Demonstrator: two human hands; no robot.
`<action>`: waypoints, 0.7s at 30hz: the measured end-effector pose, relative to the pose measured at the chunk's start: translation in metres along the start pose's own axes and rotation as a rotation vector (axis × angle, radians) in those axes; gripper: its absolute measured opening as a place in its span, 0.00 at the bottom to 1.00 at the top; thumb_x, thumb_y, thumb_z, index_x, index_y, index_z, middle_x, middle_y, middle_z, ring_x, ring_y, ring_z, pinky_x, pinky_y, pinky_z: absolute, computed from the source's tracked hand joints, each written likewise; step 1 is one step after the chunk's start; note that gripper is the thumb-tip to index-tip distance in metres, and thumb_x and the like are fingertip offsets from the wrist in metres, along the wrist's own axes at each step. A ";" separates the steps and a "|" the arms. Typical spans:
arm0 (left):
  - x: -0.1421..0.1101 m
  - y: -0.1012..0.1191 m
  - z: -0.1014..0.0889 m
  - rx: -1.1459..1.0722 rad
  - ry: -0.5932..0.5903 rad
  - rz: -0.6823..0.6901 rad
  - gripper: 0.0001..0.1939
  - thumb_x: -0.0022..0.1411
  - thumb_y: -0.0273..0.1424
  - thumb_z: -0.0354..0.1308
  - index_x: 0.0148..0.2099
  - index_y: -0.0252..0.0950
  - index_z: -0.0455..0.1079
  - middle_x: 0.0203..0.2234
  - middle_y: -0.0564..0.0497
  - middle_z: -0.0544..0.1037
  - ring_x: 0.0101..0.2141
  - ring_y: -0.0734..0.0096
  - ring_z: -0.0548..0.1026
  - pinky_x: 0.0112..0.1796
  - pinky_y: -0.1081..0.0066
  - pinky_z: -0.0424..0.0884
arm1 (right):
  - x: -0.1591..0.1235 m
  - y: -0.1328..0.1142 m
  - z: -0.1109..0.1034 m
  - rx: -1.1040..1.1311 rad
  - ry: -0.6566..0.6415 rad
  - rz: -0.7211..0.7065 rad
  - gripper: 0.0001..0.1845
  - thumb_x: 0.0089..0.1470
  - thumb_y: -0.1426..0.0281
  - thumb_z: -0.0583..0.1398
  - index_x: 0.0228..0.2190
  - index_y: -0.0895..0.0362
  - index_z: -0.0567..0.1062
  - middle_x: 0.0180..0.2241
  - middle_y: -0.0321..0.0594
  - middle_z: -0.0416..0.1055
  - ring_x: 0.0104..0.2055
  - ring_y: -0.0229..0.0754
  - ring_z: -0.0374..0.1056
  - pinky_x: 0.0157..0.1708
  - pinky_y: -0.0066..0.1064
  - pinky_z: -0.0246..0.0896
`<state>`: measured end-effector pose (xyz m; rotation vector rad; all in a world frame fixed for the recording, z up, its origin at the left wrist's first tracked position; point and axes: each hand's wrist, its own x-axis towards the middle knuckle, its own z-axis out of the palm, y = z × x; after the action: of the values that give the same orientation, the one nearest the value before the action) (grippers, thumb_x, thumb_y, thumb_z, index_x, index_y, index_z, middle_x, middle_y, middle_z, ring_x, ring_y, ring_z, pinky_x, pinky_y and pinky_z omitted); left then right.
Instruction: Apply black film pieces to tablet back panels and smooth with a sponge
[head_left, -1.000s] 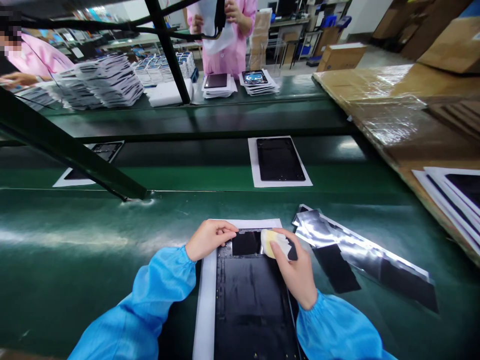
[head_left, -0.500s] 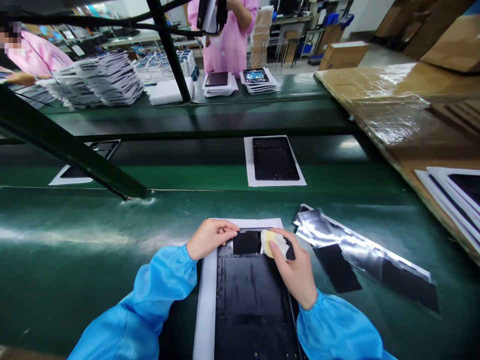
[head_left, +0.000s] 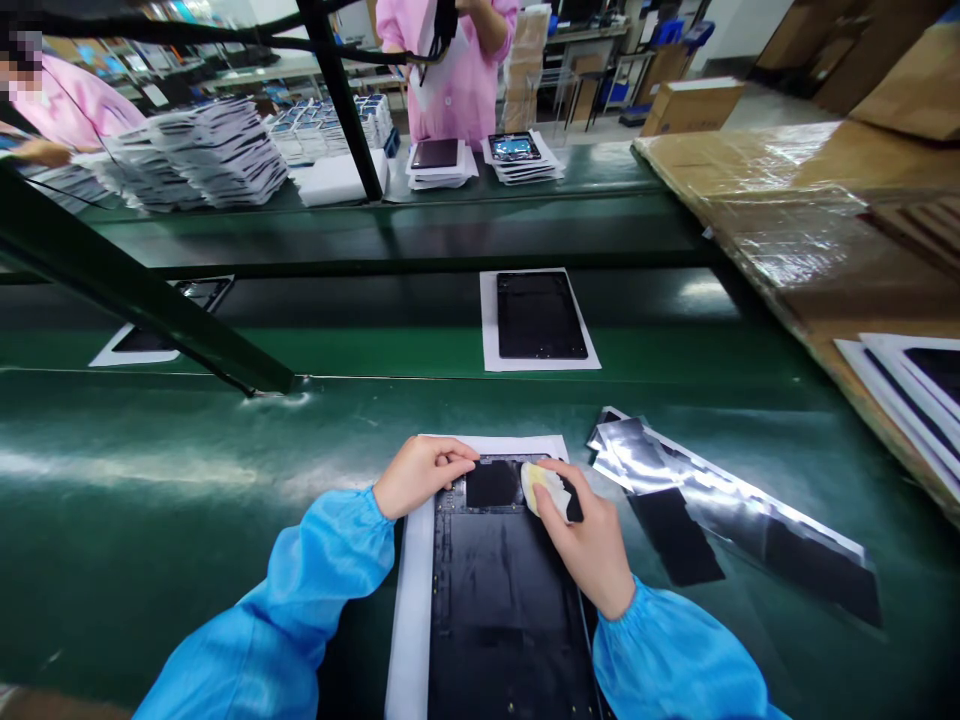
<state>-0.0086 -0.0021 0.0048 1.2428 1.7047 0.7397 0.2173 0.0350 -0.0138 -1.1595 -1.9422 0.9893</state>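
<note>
A dark tablet body [head_left: 502, 590], its inner side up, lies before me on a white sheet [head_left: 409, 620]. My right hand [head_left: 592, 545] grips a worn yellow-and-white sponge pad [head_left: 546, 490], pressed at the right side of a black film patch [head_left: 493, 484] near the tablet's top. At the upper left corner of the tablet, my left hand [head_left: 421, 478] has its thumb and fingers pinched together by the patch's edge. Whatever those fingertips hold, if anything, is hidden. Both my arms wear blue sleeves.
Right of the tablet lie silvery film strips [head_left: 720, 510] and a black film piece [head_left: 679, 535]. Beyond, another tablet [head_left: 541, 315] rests on the belt [head_left: 375, 340]. A green post [head_left: 150, 290] slants at left; a wrapped cardboard surface [head_left: 795, 240] borders the right. Co-workers in pink stand opposite.
The tablet on the belt has slid slightly left, as has the one behind the post. The co-worker opposite has shifted the item in their hands. My hands stay nearly in place.
</note>
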 end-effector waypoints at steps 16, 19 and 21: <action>-0.009 0.007 0.005 0.468 0.114 0.138 0.07 0.57 0.30 0.61 0.39 0.42 0.76 0.29 0.57 0.78 0.24 0.77 0.72 0.29 0.77 0.64 | 0.000 0.005 0.002 -0.044 0.009 -0.039 0.12 0.59 0.62 0.54 0.41 0.54 0.71 0.33 0.38 0.76 0.22 0.40 0.70 0.25 0.28 0.65; -0.009 0.008 0.006 0.484 0.120 0.146 0.06 0.58 0.30 0.60 0.39 0.42 0.76 0.29 0.58 0.79 0.25 0.77 0.72 0.29 0.77 0.64 | 0.000 0.006 0.001 -0.049 -0.004 -0.026 0.13 0.59 0.61 0.54 0.41 0.54 0.71 0.33 0.37 0.76 0.21 0.40 0.70 0.25 0.28 0.66; -0.010 0.007 0.007 0.498 0.124 0.154 0.06 0.59 0.30 0.60 0.39 0.42 0.76 0.30 0.58 0.79 0.25 0.77 0.72 0.29 0.77 0.64 | 0.000 0.006 0.001 -0.048 -0.005 -0.025 0.13 0.59 0.61 0.54 0.41 0.55 0.71 0.33 0.37 0.76 0.22 0.41 0.70 0.25 0.29 0.66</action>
<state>0.0015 -0.0095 0.0111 1.7115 1.9849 0.5003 0.2186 0.0363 -0.0194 -1.1569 -1.9896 0.9379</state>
